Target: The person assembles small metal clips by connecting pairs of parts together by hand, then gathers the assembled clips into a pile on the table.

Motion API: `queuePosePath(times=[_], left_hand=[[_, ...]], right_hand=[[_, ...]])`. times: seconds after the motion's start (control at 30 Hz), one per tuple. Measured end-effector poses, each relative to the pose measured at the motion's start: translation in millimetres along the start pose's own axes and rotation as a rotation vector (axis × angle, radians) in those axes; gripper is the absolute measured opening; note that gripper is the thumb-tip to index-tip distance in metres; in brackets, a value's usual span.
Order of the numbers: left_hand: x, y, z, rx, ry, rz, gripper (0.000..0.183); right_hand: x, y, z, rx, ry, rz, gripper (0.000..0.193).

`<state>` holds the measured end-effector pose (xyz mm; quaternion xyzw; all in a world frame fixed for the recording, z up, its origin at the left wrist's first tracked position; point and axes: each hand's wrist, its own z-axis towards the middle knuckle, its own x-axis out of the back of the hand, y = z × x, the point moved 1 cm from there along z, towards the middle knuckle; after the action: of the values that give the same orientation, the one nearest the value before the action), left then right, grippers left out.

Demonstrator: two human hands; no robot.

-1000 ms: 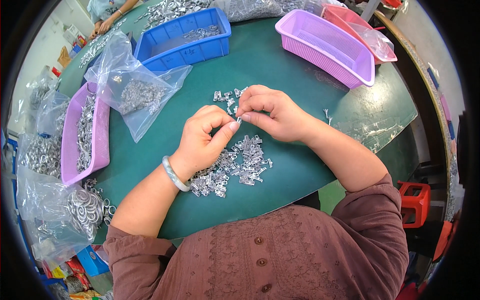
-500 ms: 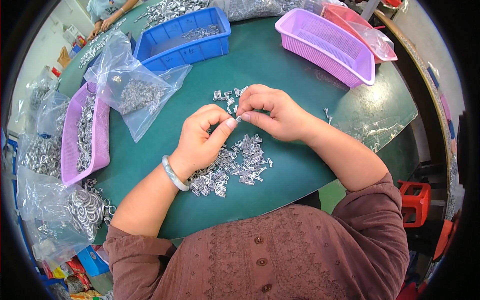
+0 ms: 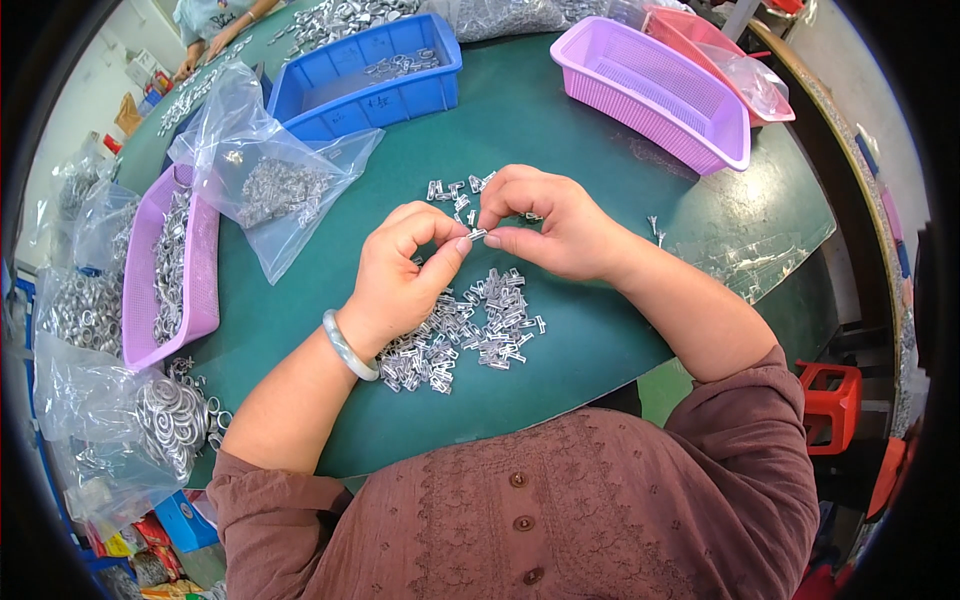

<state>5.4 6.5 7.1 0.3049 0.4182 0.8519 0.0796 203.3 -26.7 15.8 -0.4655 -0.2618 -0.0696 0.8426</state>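
Above the green table, my left hand (image 3: 405,268) pinches a small silvery metal piece (image 3: 478,235) between thumb and forefinger. My right hand (image 3: 548,222) meets it from the other side, its thumb and finger closed at the right end of that piece. The fingertips partly cover the piece, so its exact shape is hard to make out. Just below my hands lies a heap of small silvery metal buckle-like parts (image 3: 505,315), partly hidden by my left hand. A few similar metal parts (image 3: 447,190) lie scattered beyond the fingertips.
Left stands a purple basket (image 3: 205,290) of metal parts, beside an open plastic bag (image 3: 285,235) and bagged rings (image 3: 170,420). A blue bin (image 3: 375,108) and another purple basket (image 3: 650,115) stand farther back. Another person's hands (image 3: 205,50) are at far left.
My right fingers have shifted slightly, and more of the small metal piece shows between the hands. My left hand stays almost in place. The heap looks the same.
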Motion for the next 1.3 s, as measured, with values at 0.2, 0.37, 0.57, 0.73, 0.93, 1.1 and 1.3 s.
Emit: queuePosePath(times=[0.2, 0.37, 0.57, 0.73, 0.93, 1.1, 1.3], left_hand=[[-0.3, 0.1, -0.2, -0.03, 0.014, 0.031, 0.004], [0.2, -0.4, 0.3, -0.08, 0.022, 0.061, 0.005], [0.7, -0.4, -0.1, -0.073, 0.031, 0.071, 0.005], [0.2, 0.6, 0.3, -0.065, 0.041, 0.078, 0.005], [-0.3, 0.0, 1.1, -0.079, 0.035, 0.071, 0.006], [3.1, 0.0, -0.6, -0.057, 0.043, 0.069, 0.003], [5.0, -8.1, -2.4, 0.055, 0.146, 0.138, 0.009]], right_hand=[[0.5, -1.0, -0.1, -0.003, 0.005, 0.001, 0.011], [0.6, -1.5, 0.1, -0.014, -0.003, -0.005, 0.01], [0.4, -0.6, -0.3, -0.058, -0.01, 0.011, 0.01], [0.7, 0.2, -0.3, -0.036, -0.01, 0.014, 0.009], [-0.1, 4.0, 1.0, 0.068, 0.036, -0.026, 0.009], [0.0, 5.4, 7.1, 0.02, 0.006, -0.046, 0.007], [34.9, 4.3, 87.2, 0.064, -0.071, -0.465, 0.016]])
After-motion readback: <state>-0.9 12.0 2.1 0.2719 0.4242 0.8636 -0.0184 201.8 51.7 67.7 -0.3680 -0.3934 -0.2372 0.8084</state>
